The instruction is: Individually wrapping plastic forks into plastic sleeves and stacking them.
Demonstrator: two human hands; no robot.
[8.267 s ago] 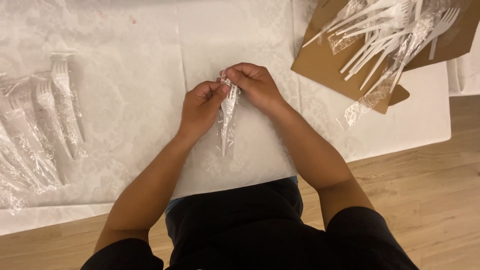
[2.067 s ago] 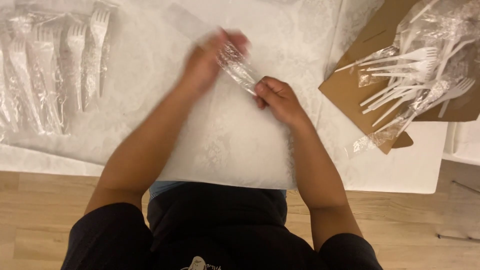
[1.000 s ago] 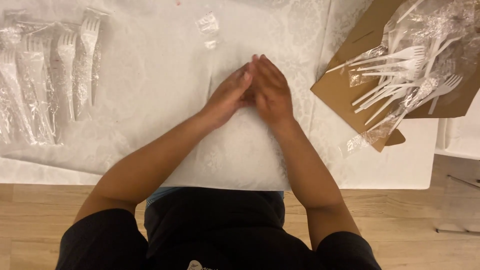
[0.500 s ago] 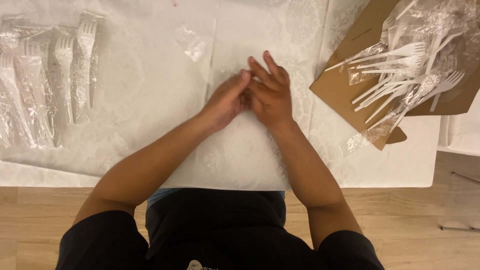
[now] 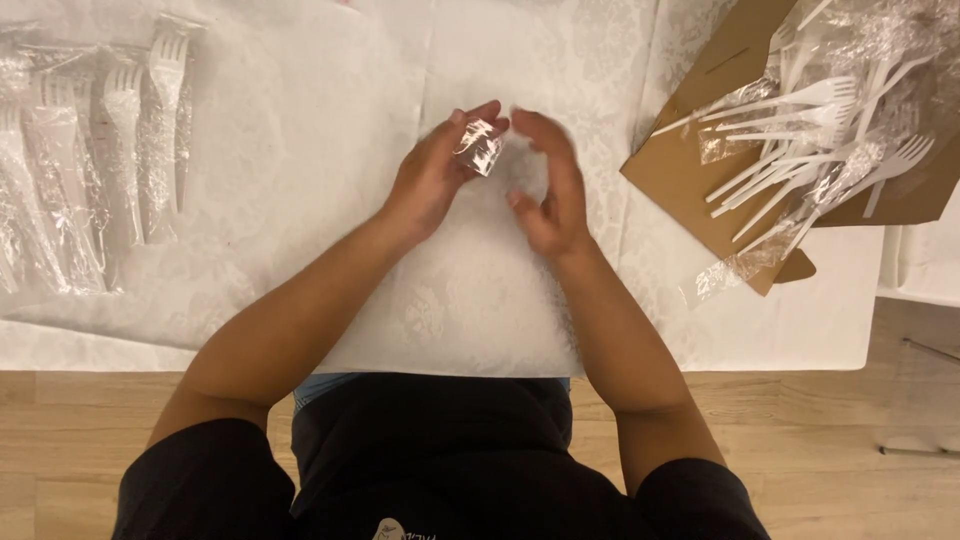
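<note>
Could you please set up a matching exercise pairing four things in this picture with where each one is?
Things:
1. small piece of clear wrap
2. wrapped white forks
3. loose white forks
4. right hand

Places:
A. on the brown cardboard at the right
B. in a row at the left of the table
C. open beside the wrap, fingers spread
D. pinched in the fingers of the left hand

Pairs: 1-D, 2-B, 3-A, 4-C
</note>
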